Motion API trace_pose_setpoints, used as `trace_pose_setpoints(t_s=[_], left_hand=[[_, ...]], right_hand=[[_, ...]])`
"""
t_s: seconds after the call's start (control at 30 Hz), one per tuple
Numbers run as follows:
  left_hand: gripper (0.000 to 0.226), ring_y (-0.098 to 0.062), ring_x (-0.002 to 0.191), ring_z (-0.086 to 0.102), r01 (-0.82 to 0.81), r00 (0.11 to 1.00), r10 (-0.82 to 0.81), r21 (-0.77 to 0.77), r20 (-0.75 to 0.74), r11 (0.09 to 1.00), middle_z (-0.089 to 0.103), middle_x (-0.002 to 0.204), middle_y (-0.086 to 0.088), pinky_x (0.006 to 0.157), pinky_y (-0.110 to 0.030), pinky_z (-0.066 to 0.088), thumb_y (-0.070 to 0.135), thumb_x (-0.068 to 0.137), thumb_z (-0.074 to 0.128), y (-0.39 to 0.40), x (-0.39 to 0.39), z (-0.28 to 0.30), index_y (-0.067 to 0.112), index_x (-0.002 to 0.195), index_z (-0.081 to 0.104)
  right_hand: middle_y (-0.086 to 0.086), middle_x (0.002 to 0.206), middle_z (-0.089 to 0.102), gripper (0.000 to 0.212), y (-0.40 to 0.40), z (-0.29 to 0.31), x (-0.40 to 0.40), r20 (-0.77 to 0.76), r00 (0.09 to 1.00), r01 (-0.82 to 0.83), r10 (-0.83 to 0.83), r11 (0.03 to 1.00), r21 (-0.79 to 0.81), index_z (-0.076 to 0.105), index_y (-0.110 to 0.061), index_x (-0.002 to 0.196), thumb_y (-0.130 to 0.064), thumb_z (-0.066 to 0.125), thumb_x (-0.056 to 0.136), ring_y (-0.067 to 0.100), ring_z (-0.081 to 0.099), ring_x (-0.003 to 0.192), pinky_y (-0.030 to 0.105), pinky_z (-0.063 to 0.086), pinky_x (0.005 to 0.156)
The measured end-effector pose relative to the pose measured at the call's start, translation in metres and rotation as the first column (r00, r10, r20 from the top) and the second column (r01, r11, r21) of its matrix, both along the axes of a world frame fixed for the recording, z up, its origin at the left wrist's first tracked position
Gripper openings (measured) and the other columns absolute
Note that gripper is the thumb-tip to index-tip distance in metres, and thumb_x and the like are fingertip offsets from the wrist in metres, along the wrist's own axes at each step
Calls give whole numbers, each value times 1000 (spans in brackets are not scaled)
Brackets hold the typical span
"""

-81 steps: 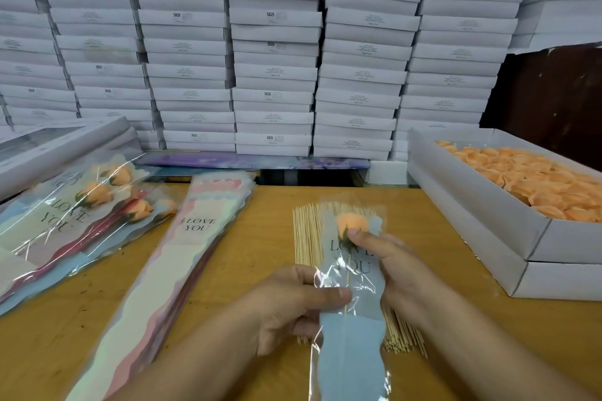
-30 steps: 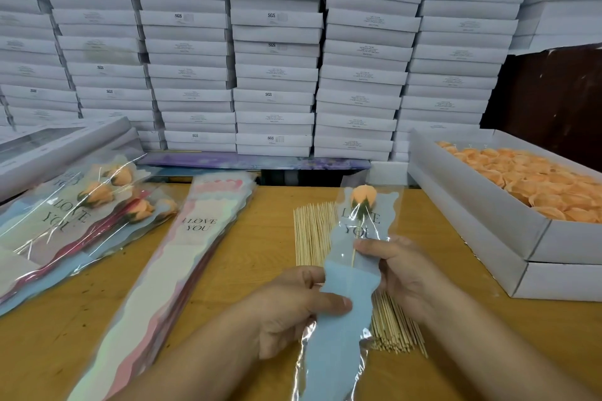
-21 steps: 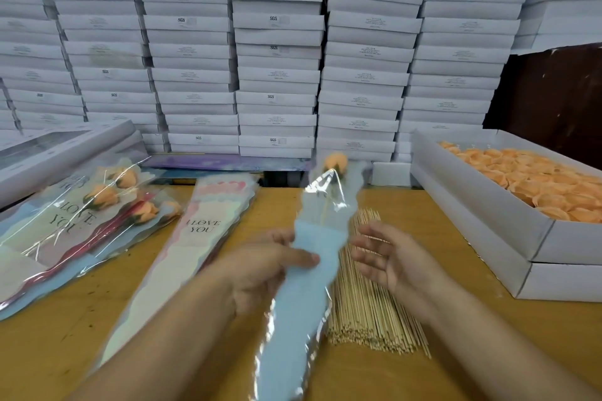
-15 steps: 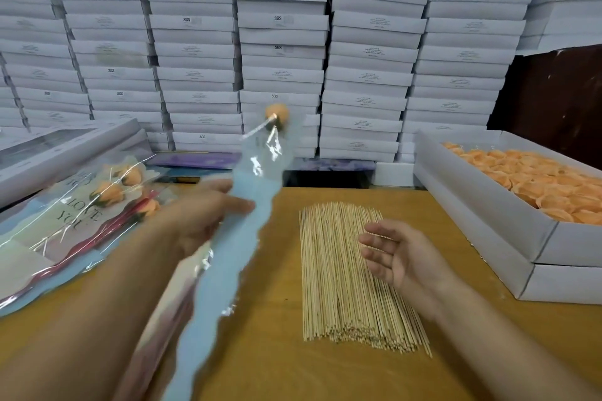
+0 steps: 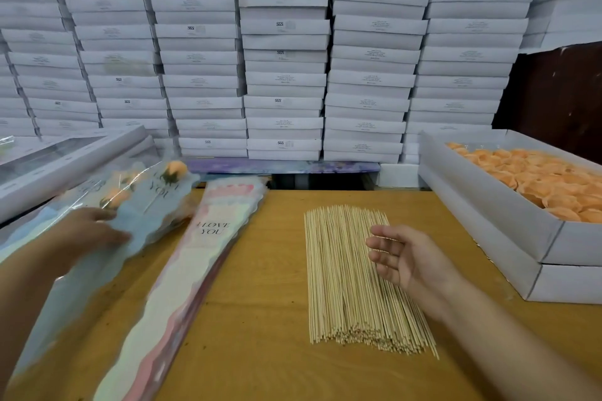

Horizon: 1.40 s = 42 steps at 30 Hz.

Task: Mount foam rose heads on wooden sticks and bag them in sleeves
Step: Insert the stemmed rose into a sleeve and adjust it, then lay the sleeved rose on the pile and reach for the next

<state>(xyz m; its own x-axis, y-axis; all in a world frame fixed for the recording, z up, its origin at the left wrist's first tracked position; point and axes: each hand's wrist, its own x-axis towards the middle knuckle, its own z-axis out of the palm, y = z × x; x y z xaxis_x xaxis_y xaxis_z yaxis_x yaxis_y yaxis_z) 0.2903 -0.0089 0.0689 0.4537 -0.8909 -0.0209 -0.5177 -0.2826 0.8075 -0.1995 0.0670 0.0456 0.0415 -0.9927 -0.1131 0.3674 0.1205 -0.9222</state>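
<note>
The left hand (image 5: 88,231) lies blurred on the blue part of a sleeved rose (image 5: 143,205), fingers resting on the film; whether they pinch it or only press on it cannot be told through the blur. That sleeve lies slanted on top of the pile of finished sleeved roses (image 5: 107,195) at the left edge of the counter (image 5: 273,270), its orange foam head (image 5: 175,169) pointing away toward the far side, well beyond the left fingertips.

The right hand (image 5: 400,260) hovers palm up with fingers relaxed and slightly spread, holding nothing. It is over the right side of the bundle of wooden sticks (image 5: 351,280), which lies fanned on the counter with its near ends ragged.

Between the two hands, just right of the finished pile, a stack of empty sleeves (image 5: 195,267) printed "I LOVE YOU" runs diagonally from the near left toward the far middle, apart from both hands.

To the right of the right hand, a white cardboard box (image 5: 488,205) sits on another white box and holds loose orange foam rose heads (image 5: 540,179) packed close together. A long white windowed box (image 5: 65,156) lies tilted behind the finished pile. Across the back, stacks of flat white boxes (image 5: 283,52) rise like a wall, several marked "SGS".
</note>
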Motion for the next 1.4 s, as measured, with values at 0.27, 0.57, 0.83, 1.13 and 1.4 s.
trace_pose_setpoints(t_s=[0.27, 0.57, 0.83, 1.13, 1.4], left_hand=[[35, -32, 86, 56, -36, 972, 24, 46, 232, 998, 63, 96, -15, 80, -42, 47, 18, 79, 84, 2, 10, -40, 0, 107, 72], [36, -32, 83, 56, -72, 886, 30, 73, 462, 995, 62, 89, -14, 73, -36, 45, 29, 86, 77, 3, 6, -52, -1, 105, 71], [42, -24, 75, 54, -87, 797, 20, 82, 604, 993, 57, 76, -1, 64, -32, 42, 50, 76, 80, -5, 2, -45, 16, 92, 62], [35, -37, 73, 56, -96, 629, 163, -133, 760, 987, 51, 71, -9, 60, -38, 46, 36, 83, 75, 17, -44, -19, 7, 76, 56], [47, -39, 120, 52, 157, 742, -43, -111, 669, 981, 57, 131, -21, 91, -48, 47, 33, 96, 57, 25, -152, -5, 6, 135, 54]], right_hand=[[5, 76, 72, 18, -1, -2, 0, -14, 1000, -3, 3, 1000, -4, 64, -7, 106, -16, 55, 94, 12, 67, 61, 22, 52, 47], [4, 77, 72, 17, -1, -2, -1, -21, 1000, -8, 8, 1000, -13, 64, -7, 105, -16, 54, 94, 12, 67, 62, 22, 52, 48], [5, 76, 71, 18, 0, 1, -3, -1, 1000, 9, -9, 1000, -28, 64, -6, 107, -13, 52, 94, 12, 67, 61, 21, 53, 48], [2, 72, 70, 16, -1, 8, -10, 22, 998, 55, -54, 998, -17, 64, -6, 104, -12, 52, 94, 10, 65, 58, 20, 51, 46], [3, 73, 71, 17, -2, 6, -14, 1, 997, 79, -79, 997, 10, 65, -6, 105, -13, 55, 93, 10, 66, 59, 20, 52, 46]])
